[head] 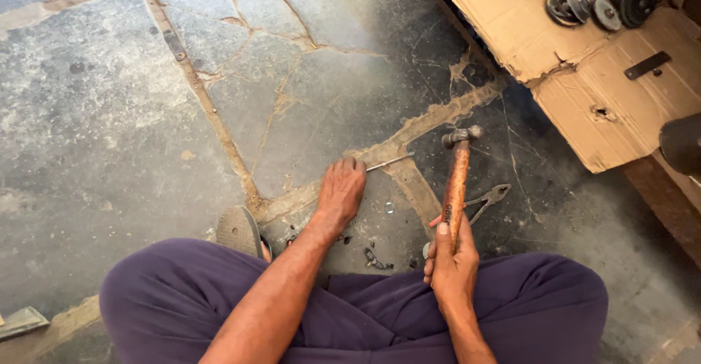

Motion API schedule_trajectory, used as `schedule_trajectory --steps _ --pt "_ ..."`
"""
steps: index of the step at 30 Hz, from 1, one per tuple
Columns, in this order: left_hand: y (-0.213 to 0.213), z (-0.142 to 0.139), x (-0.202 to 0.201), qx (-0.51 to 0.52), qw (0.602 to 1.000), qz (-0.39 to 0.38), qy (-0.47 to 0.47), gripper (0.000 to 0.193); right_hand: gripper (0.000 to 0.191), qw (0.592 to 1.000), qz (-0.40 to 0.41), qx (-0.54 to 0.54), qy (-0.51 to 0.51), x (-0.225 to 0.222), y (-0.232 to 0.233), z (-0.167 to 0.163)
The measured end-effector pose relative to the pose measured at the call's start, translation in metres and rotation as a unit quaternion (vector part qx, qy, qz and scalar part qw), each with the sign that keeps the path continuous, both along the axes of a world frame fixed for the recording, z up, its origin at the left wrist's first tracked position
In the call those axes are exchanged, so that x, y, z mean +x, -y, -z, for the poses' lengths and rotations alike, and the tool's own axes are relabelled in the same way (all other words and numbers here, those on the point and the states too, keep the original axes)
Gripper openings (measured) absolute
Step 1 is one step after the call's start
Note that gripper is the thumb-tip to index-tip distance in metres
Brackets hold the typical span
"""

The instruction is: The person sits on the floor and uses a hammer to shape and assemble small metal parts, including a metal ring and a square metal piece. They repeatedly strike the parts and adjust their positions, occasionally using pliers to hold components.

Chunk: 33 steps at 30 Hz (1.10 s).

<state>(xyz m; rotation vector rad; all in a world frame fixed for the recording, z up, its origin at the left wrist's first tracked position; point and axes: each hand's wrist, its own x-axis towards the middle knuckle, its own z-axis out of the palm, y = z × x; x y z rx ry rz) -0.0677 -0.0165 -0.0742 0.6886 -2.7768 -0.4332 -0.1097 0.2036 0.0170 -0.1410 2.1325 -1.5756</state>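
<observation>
Down on the stone floor (109, 116), thin metal rod (391, 162) lying flat across a mortar joint, pinned at its near end under the left hand (340, 192), fingers pressed together on top. Hammer (456, 185) gripped by its wooden handle in the right hand (451, 265), fingers wrapped tight, head raised just beside the rod's free end. Rod apparently unbent so far; striking evidently not finished. Pliers (485, 200) just behind the handle; torn cardboard (584, 79) with small wheels (595, 2) farther right.

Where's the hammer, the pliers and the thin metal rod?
hammer (456, 189): head view, middle of its wooden handle.
pliers (495, 194): head view, jaws, on the floor right of the hammer.
thin metal rod (391, 162): head view, bare shaft beyond the left hand (340, 192).
</observation>
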Motion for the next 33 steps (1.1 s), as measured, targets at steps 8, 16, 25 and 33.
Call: schedule_trajectory --steps 8,16,25,33 --pt "0.012 -0.001 -0.001 0.177 0.979 -0.053 -0.08 0.015 0.032 1.0 0.003 0.028 0.006 -0.003 0.0 0.008" --pt "0.017 -0.009 -0.001 0.274 0.956 -0.093 -0.056 0.018 0.05 0.999 0.002 0.048 0.005 -0.002 0.003 0.004" --pt "0.001 -0.005 -0.005 0.148 0.989 -0.007 0.013 0.018 0.058 0.998 -0.007 0.068 -0.004 -0.001 0.004 0.0" --pt "-0.001 0.011 -0.001 0.007 1.0 0.015 -0.006 0.021 0.062 0.996 -0.017 0.079 -0.025 0.0 0.003 0.003"
